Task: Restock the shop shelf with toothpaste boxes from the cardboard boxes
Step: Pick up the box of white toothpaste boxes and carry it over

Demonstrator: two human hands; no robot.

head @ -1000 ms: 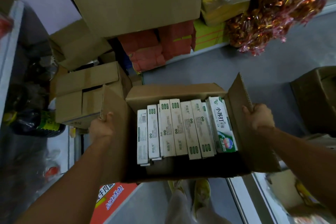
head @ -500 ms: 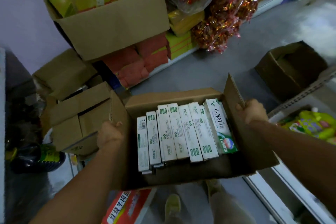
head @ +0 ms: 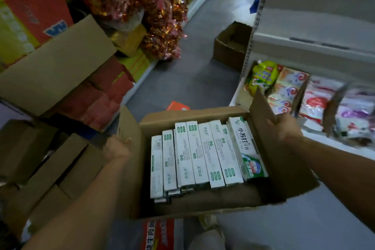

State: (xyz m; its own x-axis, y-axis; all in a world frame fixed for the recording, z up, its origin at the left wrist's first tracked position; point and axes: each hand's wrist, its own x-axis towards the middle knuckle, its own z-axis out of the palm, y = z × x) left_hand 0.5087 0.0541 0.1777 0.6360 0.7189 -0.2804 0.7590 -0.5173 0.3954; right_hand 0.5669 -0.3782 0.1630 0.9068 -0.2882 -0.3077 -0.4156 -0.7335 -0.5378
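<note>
Stacked brown cartons [head: 50, 170] crowd the floor just beside the left arm, and a red printed pack [head: 160, 233] lies below. The left hand [head: 116, 148] grips the left flap of the open cardboard box [head: 203, 206] and the right hand [head: 284, 128] curls over its right flap. Between them lie the toothpaste boxes [head: 198, 154], flat in a row, one green-ended at the right. Beyond, the shop shelf [head: 316, 28] holds snack packets [head: 288, 87] on its lower tier, and an open carton [head: 231, 50] sits on the aisle floor at the shelf's end.

Two bare forearms are seen, the left forearm [head: 81, 199] at lower left of the frame and the right forearm [head: 341, 160] at right. The left hand [head: 116, 148] and right hand [head: 284, 128] are uncovered. A pale, blurred trouser leg [head: 207, 239] is glimpsed at bottom centre.
</note>
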